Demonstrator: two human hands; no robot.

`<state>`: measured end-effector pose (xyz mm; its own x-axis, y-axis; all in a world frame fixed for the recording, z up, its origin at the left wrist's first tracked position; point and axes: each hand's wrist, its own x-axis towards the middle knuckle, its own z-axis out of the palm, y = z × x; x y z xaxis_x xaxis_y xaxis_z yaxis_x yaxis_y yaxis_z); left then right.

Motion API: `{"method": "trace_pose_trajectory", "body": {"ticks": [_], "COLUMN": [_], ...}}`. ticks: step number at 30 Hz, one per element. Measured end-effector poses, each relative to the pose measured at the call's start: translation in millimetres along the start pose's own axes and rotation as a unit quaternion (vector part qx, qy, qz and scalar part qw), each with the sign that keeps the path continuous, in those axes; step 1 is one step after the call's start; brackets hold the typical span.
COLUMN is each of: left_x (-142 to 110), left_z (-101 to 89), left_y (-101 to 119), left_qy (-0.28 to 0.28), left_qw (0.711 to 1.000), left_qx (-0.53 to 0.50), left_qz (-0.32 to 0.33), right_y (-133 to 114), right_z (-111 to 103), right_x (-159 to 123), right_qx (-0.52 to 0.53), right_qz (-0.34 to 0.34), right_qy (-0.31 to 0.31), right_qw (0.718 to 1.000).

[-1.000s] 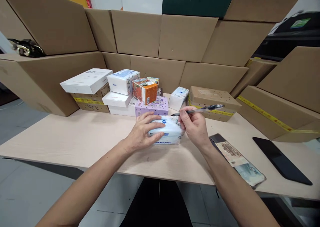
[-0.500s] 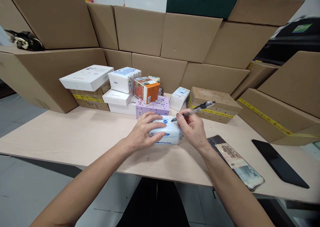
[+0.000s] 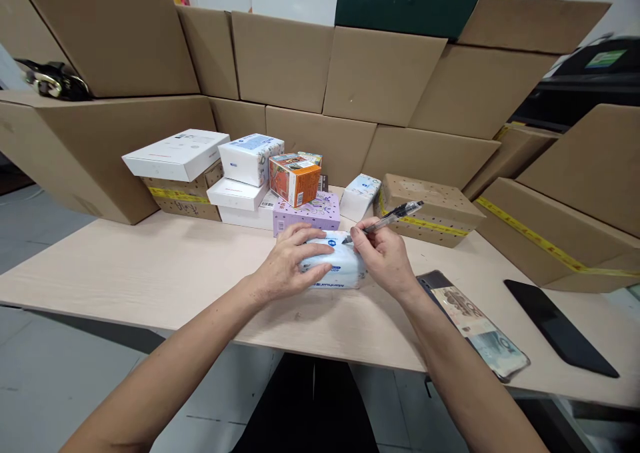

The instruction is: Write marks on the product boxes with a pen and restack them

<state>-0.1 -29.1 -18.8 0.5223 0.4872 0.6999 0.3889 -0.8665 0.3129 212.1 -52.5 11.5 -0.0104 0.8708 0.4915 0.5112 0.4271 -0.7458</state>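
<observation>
A soft tissue pack with pale blue print lies on the table in front of me. My left hand holds its left part, with the fingers over the top and the thumb along the near side. A clear pen with a black cap end is pinched in my right hand, slanting up to the right. Its dark tip is at the top of the pack, beside the round blue logo. Whether the tip leaves a mark is too small to see. My right fingers cover the pack's right end in part.
Behind the pack stand a purple box, an orange box, white boxes and more tissue packs. A taped carton is right of them. A phone with banknotes and a black slab lie at right.
The pen's upper end has swung slightly left and down, with a small shift of my right fingers. My left hand and the tissue pack stay in place.
</observation>
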Motion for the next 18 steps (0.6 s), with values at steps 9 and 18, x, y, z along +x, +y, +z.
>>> {"method": "trace_pose_trajectory", "body": {"ticks": [9, 18], "left_x": [0.0, 0.8], "left_z": [-0.4, -2.1], "left_y": [0.3, 1.1], "left_qy": [-0.003, -0.012], "left_qw": [1.0, 1.0], "left_qx": [-0.007, -0.01], "left_qz": [-0.005, -0.014], "right_y": [-0.1, 14.7], "right_z": [1.2, -25.8], "right_x": [-0.1, 0.8], "right_qx": [0.016, 0.078], "right_qz": [-0.005, 0.083], "right_qy": [-0.006, 0.121], "right_qw": [1.0, 0.986]}}
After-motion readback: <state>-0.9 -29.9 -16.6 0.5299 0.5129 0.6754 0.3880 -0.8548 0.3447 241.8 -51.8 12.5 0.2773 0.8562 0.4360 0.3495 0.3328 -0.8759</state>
